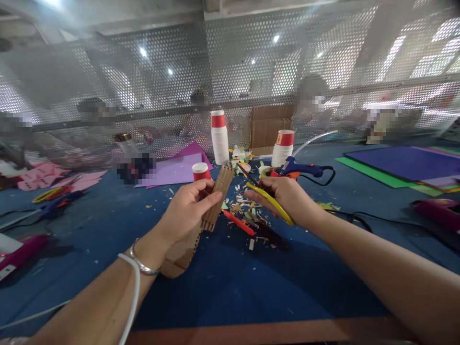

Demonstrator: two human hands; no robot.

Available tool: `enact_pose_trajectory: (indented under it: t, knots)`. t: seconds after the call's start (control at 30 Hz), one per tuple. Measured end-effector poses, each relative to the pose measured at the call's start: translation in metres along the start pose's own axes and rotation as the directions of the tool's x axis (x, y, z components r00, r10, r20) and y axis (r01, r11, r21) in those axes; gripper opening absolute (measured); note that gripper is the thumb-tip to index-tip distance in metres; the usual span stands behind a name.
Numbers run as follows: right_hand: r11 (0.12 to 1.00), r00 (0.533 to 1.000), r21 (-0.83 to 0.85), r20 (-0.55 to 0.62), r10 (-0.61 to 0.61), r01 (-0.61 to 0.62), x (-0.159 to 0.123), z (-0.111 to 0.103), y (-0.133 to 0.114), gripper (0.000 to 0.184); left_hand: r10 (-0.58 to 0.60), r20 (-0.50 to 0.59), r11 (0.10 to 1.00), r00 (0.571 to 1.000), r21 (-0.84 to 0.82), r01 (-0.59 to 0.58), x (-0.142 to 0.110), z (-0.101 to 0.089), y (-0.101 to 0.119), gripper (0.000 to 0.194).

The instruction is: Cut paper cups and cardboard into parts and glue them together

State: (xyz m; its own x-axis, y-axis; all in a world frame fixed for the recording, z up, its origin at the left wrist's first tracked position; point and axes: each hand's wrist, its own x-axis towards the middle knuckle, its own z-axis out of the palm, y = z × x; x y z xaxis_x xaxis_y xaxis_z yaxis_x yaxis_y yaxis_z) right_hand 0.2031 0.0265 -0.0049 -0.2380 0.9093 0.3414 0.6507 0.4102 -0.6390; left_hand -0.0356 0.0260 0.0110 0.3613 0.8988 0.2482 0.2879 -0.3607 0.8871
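Observation:
My left hand (192,206) is closed on a narrow strip of corrugated cardboard (218,199), pinched between thumb and fingers and tilted upright. Under that wrist lies a larger cardboard piece (181,254) with a ragged edge. My right hand (282,194) grips a pair of scissors with yellow handles (271,201); the dark blades point up and left toward the strip's top end, and whether they touch it I cannot tell. Between my hands a red-orange stick, perhaps a pen (239,222), lies among paper scraps (251,208).
Stacked paper cups (220,143) and a shorter stack (282,155) stand at the back. A blue glue gun (302,167) with its cable is beyond my right hand. Purple sheets (172,167) lie left, blue and green sheets (388,163) right. A perforated metal screen (244,62) rises behind.

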Motion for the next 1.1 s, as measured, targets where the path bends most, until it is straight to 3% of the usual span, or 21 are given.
enact_pose_trajectory:
  t: [0.27, 0.43, 0.57, 0.67, 0.93, 1.1]
  knots:
    - [0.992, 0.994, 0.123, 0.113, 0.002, -0.016, -0.004, 0.002, -0.003, 0.047, -0.029, -0.071, 1.000, 0.997, -0.002, 0.029, 0.003, 0.000, -0.003, 0.027]
    - [0.937, 0.963, 0.319, 0.265, 0.055, -0.141, -0.008, 0.003, -0.008, 0.042, -0.056, -0.088, 0.992, 0.995, -0.121, 0.045, 0.002, -0.004, -0.003, 0.028]
    - [0.920, 0.954, 0.387, 0.294, -0.056, -0.066, -0.009, 0.002, -0.010, 0.043, -0.072, -0.097, 0.989, 0.993, -0.137, 0.059, 0.000, -0.005, 0.000, 0.025]
    - [0.940, 0.948, 0.341, 0.291, -0.131, 0.025, -0.009, 0.002, -0.011, 0.047, -0.081, -0.095, 0.990, 0.992, -0.120, 0.069, -0.001, -0.006, 0.002, 0.023]
    - [0.996, 0.957, 0.080, 0.284, -0.052, 0.031, -0.011, 0.005, -0.022, 0.046, -0.075, -0.025, 0.991, 0.997, -0.117, 0.071, -0.002, -0.001, 0.006, 0.028]
    - [0.997, 0.962, 0.045, 0.264, -0.071, 0.061, -0.012, 0.005, -0.025, 0.044, -0.076, 0.043, 0.992, 0.996, -0.096, 0.080, -0.006, 0.001, 0.011, 0.027]
